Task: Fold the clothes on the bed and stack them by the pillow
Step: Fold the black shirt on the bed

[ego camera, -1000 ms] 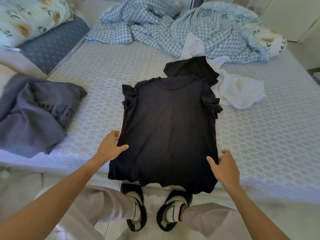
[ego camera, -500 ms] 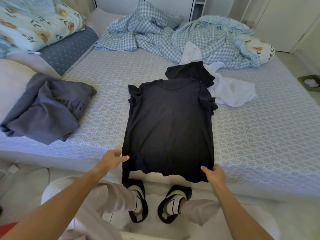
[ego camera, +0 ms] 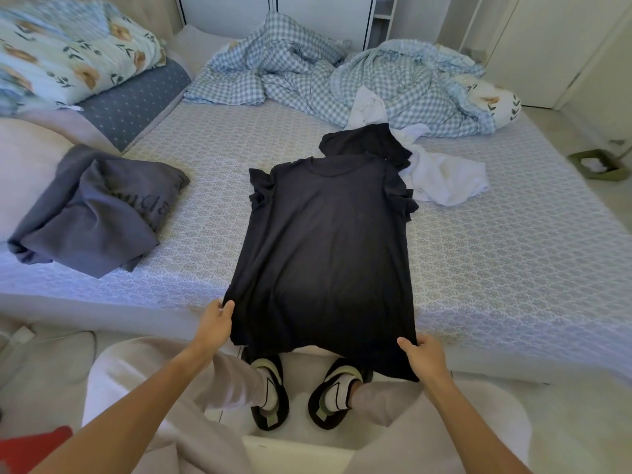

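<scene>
A black top (ego camera: 325,248) with ruffled sleeves lies flat on the bed (ego camera: 513,261), its hem hanging over the near edge. My left hand (ego camera: 215,321) pinches the hem's left corner. My right hand (ego camera: 425,354) grips the right corner. Behind the top lie another black garment (ego camera: 362,143) and a crumpled white one (ego camera: 444,176). A grey garment (ego camera: 92,213) with lettering sits loosely folded at the left, beside the pale pillow (ego camera: 24,165).
A checked blue duvet (ego camera: 342,80) is bunched at the far side. Floral bedding (ego camera: 68,49) and a dotted blue pillow (ego camera: 136,97) lie at the far left. My feet in black slippers (ego camera: 301,391) stand on the floor against the bed edge. A green dustpan (ego camera: 598,164) lies on the floor at the right.
Both hands have slid down the top's sides to its hem corners and closed on them. The head camera has pulled back, showing more of the bed.
</scene>
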